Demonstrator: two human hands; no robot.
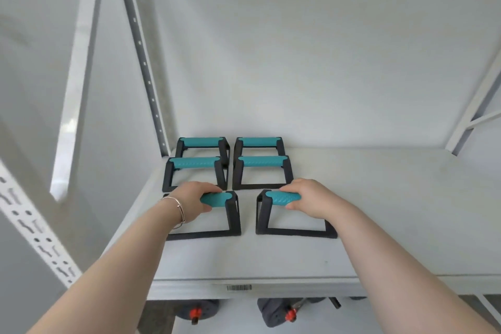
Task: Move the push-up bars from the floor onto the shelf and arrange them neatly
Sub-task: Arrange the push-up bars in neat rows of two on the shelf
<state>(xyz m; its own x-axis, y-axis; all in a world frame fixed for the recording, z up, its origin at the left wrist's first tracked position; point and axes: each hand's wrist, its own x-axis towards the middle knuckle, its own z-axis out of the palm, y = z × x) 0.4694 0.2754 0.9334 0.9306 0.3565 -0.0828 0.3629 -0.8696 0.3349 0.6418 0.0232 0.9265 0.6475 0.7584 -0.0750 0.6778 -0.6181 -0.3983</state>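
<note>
Several black push-up bars with teal grips stand on the white shelf [379,211] in two columns. The two back rows sit close together: left rear bar [202,142], right rear bar [260,141], left middle bar [193,163], right middle bar [263,161]. My left hand [193,199] is closed round the grip of the front left bar [233,214]. My right hand [307,198] is closed round the grip of the front right bar [279,197]. Both front bars rest with their bases on the shelf.
A perforated grey upright [143,62] stands at the shelf's back left corner and a white perforated post [35,233] at the front left. Another frame post [471,116] rises at the right. Dark dumbbells with orange parts [282,312] lie below the shelf. A barcode label [239,287] marks the front edge.
</note>
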